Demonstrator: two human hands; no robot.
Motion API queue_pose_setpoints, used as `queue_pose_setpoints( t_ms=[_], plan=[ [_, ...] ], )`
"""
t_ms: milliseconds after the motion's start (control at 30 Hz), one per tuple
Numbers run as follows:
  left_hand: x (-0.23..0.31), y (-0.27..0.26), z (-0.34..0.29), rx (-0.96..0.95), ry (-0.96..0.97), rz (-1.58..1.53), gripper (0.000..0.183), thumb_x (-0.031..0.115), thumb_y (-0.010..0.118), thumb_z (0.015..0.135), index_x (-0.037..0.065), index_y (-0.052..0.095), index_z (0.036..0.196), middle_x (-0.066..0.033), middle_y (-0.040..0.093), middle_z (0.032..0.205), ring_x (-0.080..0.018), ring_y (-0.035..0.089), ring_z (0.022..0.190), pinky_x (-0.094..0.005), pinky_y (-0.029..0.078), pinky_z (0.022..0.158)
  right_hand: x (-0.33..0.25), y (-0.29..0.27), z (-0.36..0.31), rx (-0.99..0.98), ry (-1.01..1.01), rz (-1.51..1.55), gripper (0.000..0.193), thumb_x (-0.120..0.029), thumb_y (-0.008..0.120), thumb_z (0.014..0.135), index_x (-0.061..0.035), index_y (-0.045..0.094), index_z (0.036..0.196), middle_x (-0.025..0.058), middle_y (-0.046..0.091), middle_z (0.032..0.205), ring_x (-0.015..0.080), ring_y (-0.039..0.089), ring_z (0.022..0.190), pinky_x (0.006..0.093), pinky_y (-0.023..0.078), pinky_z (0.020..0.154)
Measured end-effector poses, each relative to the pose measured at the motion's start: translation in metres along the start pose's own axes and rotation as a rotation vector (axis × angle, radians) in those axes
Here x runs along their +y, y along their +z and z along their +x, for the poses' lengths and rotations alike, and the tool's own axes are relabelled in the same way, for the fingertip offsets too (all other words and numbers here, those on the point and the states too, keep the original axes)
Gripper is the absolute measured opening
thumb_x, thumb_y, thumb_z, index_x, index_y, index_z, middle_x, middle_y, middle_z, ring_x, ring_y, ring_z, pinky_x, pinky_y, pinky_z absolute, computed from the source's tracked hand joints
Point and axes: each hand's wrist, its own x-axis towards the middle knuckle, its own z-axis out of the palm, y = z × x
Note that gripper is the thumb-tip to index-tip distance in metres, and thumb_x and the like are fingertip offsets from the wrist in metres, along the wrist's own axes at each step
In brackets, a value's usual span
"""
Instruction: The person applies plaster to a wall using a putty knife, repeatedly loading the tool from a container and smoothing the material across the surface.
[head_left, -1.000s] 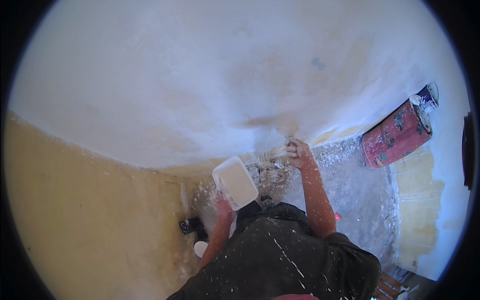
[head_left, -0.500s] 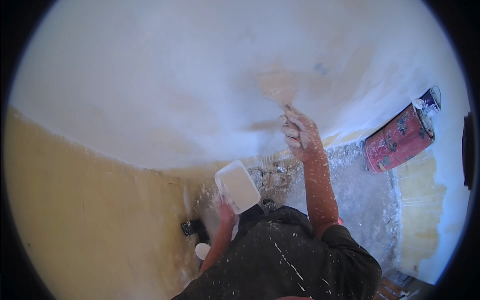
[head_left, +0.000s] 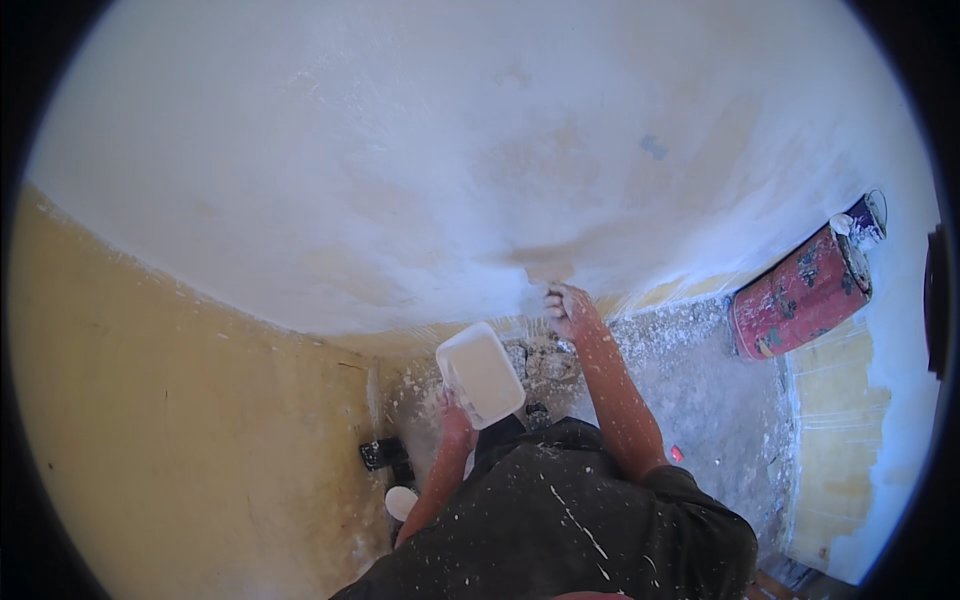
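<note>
My left hand [head_left: 457,425] grips a white rectangular tray [head_left: 512,362] by its left side, low in front of my body. Pale putty or plaster seems to fill it. My right hand [head_left: 572,312] is closed around the handle of a putty knife [head_left: 548,272], whose wide blade lies at the wall [head_left: 300,180], low down and just beyond the tray. White coating covers most of that wall, with tan patches showing through. Spatter speckles my right forearm, and the fingers look whitened. The knife's handle is mostly hidden in my fist.
To the right stands a scuffed red drum [head_left: 800,295] with a small dark bucket [head_left: 868,222] on top. Yellow wall [head_left: 180,420] runs along the left. The floor [head_left: 690,375] is dusty and spattered, with a black object [head_left: 380,455] and a white round thing [head_left: 400,502] at lower left.
My right hand and the putty knife have come down the wall and slightly left, toward the tray. The left hand and tray have hardly shifted.
</note>
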Motion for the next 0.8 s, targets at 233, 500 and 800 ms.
queue_pose_setpoints(
  t_ms=[233,500,800],
  plan=[
    [0.001,-0.013,-0.001,-0.113,0.051,0.169,0.047,0.035,0.023,0.095,0.014,0.026,0.137,-0.0058,0.032,0.139,-0.0227,0.030,0.127,-0.0414,0.020,0.106,-0.049,0.121,-0.081,-0.341,-0.184,0.008,0.015,-0.009,0.047,0.088,-0.0042,0.047,0.103,0.0031,0.048,0.077,0.0043,0.039,0.051,0.0154,0.030,0.035],
    [-0.013,-0.023,0.004,-0.100,0.147,0.267,0.055,0.042,0.026,0.091,0.012,0.027,0.137,-0.0069,0.027,0.142,-0.0258,0.019,0.132,-0.0402,0.009,0.110,-0.066,0.114,-0.118,-0.376,-0.285,-0.013,0.019,-0.012,0.047,0.089,-0.0077,0.047,0.108,0.0020,0.048,0.078,0.0027,0.034,0.046,0.0132,0.029,0.031],
    [0.003,0.003,-0.011,-0.011,0.112,0.117,0.043,0.032,0.029,0.097,0.015,0.025,0.136,-0.0074,0.038,0.134,-0.0257,0.040,0.120,-0.0451,0.035,0.099,0.010,-0.076,0.023,-0.031,0.162,0.395,0.005,-0.009,0.044,0.088,-0.0071,0.046,0.084,-0.0003,0.043,0.065,0.0054,0.035,0.045,0.0171,0.026,0.033]
  ],
)
